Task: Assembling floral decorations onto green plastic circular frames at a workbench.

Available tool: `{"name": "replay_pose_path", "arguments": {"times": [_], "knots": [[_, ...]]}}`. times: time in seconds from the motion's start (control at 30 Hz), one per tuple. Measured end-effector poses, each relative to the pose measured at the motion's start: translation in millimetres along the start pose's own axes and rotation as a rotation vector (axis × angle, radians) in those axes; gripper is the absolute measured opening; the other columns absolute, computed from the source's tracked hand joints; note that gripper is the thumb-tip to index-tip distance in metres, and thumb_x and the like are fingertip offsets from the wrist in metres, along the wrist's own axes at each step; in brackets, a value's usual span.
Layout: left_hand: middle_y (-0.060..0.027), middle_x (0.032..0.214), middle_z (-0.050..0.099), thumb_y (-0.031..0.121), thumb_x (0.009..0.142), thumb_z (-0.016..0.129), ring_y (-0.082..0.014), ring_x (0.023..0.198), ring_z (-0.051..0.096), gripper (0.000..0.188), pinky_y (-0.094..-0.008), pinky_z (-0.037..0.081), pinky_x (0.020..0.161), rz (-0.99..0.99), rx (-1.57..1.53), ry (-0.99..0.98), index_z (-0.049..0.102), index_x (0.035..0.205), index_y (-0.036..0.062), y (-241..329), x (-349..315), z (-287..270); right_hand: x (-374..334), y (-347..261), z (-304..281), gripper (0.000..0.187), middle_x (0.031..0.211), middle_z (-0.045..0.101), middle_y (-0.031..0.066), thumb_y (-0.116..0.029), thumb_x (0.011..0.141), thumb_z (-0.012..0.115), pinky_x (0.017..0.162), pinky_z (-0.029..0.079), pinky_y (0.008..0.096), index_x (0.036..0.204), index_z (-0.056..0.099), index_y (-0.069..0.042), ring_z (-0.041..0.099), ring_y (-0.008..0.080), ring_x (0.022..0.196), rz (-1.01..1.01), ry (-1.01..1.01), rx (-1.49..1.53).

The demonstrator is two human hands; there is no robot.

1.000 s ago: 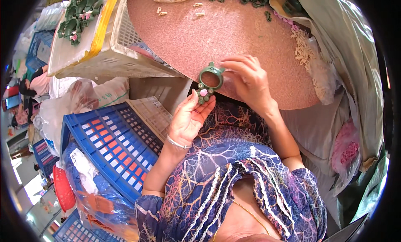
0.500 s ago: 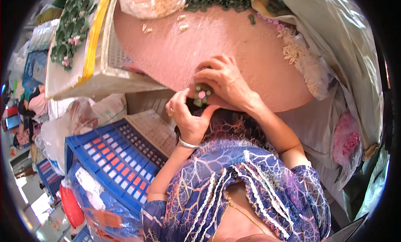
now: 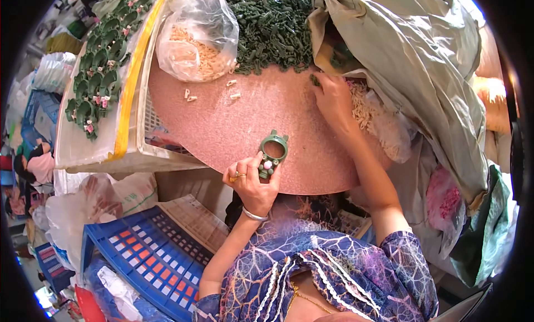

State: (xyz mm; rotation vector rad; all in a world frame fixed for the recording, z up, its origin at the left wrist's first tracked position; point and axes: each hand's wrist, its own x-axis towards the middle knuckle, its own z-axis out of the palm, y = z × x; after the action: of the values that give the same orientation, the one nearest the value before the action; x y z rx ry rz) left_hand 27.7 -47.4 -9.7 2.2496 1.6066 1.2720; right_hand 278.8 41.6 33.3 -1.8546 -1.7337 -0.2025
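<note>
My left hand point(image 3: 253, 182), with a ring and a silver bangle, pinches a dark green ring-shaped piece point(image 3: 273, 149) by its lower end, over the near edge of the pink table. The piece has two small ears on top and a pink-and-white bead-like bit below its round opening. At the far right of the table my right hand point(image 3: 335, 102) is stretched out, its fingertips closed around a small green piece point(image 3: 315, 80), mostly hidden by the fingers. Just beyond lies a heap of similar small green pieces point(image 3: 272, 30).
A clear bag of cream-coloured bits point(image 3: 197, 49) stands at the back left, with a few loose cream pieces point(image 3: 236, 95) before it. Finished-looking green pieces point(image 3: 100, 66) line a white crate point(image 3: 125, 138). More cream bits point(image 3: 364, 108) lie beside a large grey-green sack point(image 3: 411, 72).
My right hand has left the green ring-shaped piece and moved far right to the small green piece. My left hand now holds the ring-shaped piece alone. The view has tilted farther up the table.
</note>
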Motion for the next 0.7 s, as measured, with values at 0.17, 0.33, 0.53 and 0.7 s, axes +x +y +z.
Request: {"name": "replay_pose_path", "arguments": {"times": [0.17, 0.33, 0.53, 0.7], "knots": [[-0.0018, 0.096, 0.060, 0.027, 0.067, 0.086, -0.0244, 0.095, 0.055, 0.045, -0.0435, 0.033, 0.092, 0.000, -0.007, 0.014, 0.067, 0.106, 0.0139, -1.2, 4.7, 3.1, 13.1, -1.3, 10.1, 0.029, 0.104, 0.068, 0.0227, -0.005, 0.085, 0.064, 0.087, 0.051, 0.0472, 0.113, 0.068, -0.003, 0.062, 0.0424, 0.099, 0.063, -0.175, -0.076], [-0.0024, 0.097, 0.060, 0.023, 0.065, 0.086, -0.0245, 0.096, 0.055, 0.047, -0.0437, 0.035, 0.092, 0.004, -0.025, 0.029, 0.067, 0.107, 0.0142, -4.2, 7.8, 5.3, -18.5, -41.0, -19.2, 0.025, 0.112, 0.061, 0.0106, 0.005, 0.098, 0.050, 0.089, 0.056, 0.0316, 0.119, 0.063, -0.001, 0.068, 0.0201, 0.104, 0.233, -0.293, 0.724], [-0.0015, 0.099, 0.059, 0.028, 0.064, 0.088, -0.0230, 0.097, 0.054, 0.049, -0.0432, 0.032, 0.094, -0.019, -0.053, 0.018, 0.068, 0.107, 0.0149, -0.9, 7.3, 4.5, -71.6, -43.8, -40.2, 0.010, 0.093, 0.068, 0.0076, 0.002, 0.099, 0.053, 0.078, 0.052, 0.0234, 0.108, 0.057, -0.002, 0.066, 0.0133, 0.089, 0.338, -0.161, 0.976], [-0.0021, 0.099, 0.059, 0.027, 0.065, 0.087, -0.0235, 0.098, 0.053, 0.050, -0.0438, 0.032, 0.095, -0.020, -0.041, -0.001, 0.069, 0.109, 0.0142, -2.3, 2.9, 1.4, -97.3, -61.3, -51.8, 0.011, 0.107, 0.068, 0.0104, 0.005, 0.095, 0.059, 0.079, 0.053, 0.0245, 0.104, 0.060, -0.001, 0.065, 0.0124, 0.087, 0.539, -0.227, 1.384]]}}
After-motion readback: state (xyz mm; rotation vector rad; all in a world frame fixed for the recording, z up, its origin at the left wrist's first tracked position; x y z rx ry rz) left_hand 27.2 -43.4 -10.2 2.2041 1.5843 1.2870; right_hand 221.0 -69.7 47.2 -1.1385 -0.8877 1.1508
